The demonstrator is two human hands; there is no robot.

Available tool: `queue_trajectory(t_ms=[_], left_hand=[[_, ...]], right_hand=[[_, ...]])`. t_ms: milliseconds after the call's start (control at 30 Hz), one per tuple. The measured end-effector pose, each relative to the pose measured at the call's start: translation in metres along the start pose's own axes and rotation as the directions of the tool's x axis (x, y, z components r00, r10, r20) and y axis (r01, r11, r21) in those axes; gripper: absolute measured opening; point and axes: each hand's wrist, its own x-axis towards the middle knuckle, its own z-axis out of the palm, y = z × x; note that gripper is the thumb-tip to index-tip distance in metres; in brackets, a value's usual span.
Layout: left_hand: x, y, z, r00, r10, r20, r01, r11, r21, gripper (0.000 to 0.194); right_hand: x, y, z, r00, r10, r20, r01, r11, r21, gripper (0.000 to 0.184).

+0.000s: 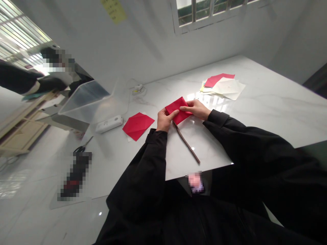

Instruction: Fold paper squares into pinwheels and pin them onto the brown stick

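My left hand [165, 119] and my right hand [198, 109] both pinch one folded red paper [176, 104] over the marble-patterned table [270, 102], each partly hidden behind it. From this paper, one slender, bent brown stick [187, 144] lies at five o'clock and one creased red sheet [138, 125] toward nine; at two o'clock is one pile [219, 80], whose overlapping pale sheets [228, 89] I cannot count.

A plain white wall [153, 20] rose behind the white, grey-veined table [268, 102]; a yellow note [114, 12] was fixed high on it. A barred window [199, 13] was noted at upper right. At far left, bright slatted glazing [19, 29] appeared above a pale wooden cabinet [21, 139]. Glossy light floor [25, 221] and table both carried reflections.
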Motion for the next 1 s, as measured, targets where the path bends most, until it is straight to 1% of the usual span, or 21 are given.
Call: queue_trajectory(t_ms=[200, 567, 700, 900, 1000], left_hand=[[0.0023, -0.0038, -0.0011, 1.0, -0.001, 0.004, 0.001, 0.999, -0.039, 0.061], [0.0026, -0.0047, -0.0021, 1.0, -0.01, 0.017, 0.011, 0.999, -0.042, 0.061], [0.0015, -0.003, -0.0013, 1.0, -0.007, 0.022, 0.008, 0.999, -0.038, 0.061], [0.0005, -0.0005, -0.001, 1.0, -0.011, 0.005, 0.011, 1.0, -0.016, 0.061], [0.0004, -0.0007, -0.0015, 1.0, -0.016, 0.006, 0.016, 1.0, -0.018, 0.059]], right_hand=[[-0.0007, -0.002, 0.0007, 1.0, 0.006, -0.02, -0.007, 1.0, -0.016, 0.046], [0.0001, -0.0008, 0.001, 0.999, 0.01, -0.03, -0.011, 1.0, -0.026, 0.042], [0.0013, 0.001, 0.0002, 1.0, -0.003, -0.021, 0.003, 1.0, -0.004, 0.041], [-0.0011, -0.0024, 0.0023, 1.0, 0.009, -0.018, -0.009, 1.0, -0.013, 0.048], [-0.0019, -0.0046, 0.0028, 0.999, 0.007, -0.047, -0.007, 1.0, 0.0, 0.054]])
